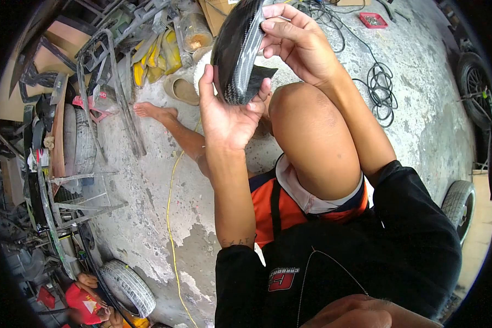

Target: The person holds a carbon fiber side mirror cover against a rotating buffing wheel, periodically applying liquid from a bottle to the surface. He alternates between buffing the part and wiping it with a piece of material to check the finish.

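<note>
A glossy black curved part [236, 54] with a carbon-like weave is held up at the top middle. My left hand [227, 117] cups its lower end, palm up, thumb on the left side and fingers at the lower right. On the upper right edge, my right hand [300, 44] grips the part between thumb and fingers. A dark woven flap [262, 76] sticks out at its lower right, near my left fingertips. Part of the right fingers is hidden behind the edge.
Metal frames [112, 82] and tyres [127, 287] stand at the left. Yellow pieces [158, 57] and a round container [181, 90] lie beyond my foot. A black cable [381, 90] and red tray [373, 21] are at upper right. Another person [87, 300] sits lower left.
</note>
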Demonstrator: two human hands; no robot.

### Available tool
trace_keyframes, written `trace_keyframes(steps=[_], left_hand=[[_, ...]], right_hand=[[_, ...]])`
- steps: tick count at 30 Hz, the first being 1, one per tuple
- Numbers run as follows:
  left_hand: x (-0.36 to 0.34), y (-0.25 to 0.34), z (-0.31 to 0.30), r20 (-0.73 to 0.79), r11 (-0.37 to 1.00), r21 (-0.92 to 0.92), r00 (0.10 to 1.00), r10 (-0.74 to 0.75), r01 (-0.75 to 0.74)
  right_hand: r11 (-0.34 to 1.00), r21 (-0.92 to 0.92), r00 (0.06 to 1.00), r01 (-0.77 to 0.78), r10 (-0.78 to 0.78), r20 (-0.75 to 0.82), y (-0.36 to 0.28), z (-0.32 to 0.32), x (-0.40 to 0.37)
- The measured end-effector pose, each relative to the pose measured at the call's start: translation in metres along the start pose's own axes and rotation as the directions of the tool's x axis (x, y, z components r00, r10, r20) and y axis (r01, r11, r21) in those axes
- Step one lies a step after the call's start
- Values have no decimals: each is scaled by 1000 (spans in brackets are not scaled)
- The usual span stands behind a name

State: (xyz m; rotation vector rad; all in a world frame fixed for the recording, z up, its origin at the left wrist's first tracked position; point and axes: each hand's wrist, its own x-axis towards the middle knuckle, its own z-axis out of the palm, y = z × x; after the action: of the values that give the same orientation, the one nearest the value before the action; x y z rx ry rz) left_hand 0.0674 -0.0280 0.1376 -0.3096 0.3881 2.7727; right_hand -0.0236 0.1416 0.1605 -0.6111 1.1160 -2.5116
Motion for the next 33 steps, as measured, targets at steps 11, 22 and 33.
trace_keyframes(steps=[11, 22, 33], left_hand=[[-4, 1, -1, 50, 1000, 16, 998, 23, -24], [-11, 0, 0, 4, 996, 52, 998, 69, -70], [-13, 0, 2, -17, 992, 73, 995, 100, -99]], right_hand=[[999, 28, 999, -20, 19, 31, 1, -4, 3], [1000, 11, 997, 14, -14, 75, 3, -8, 2], [999, 35, 995, 36, -39, 87, 2, -5, 3]])
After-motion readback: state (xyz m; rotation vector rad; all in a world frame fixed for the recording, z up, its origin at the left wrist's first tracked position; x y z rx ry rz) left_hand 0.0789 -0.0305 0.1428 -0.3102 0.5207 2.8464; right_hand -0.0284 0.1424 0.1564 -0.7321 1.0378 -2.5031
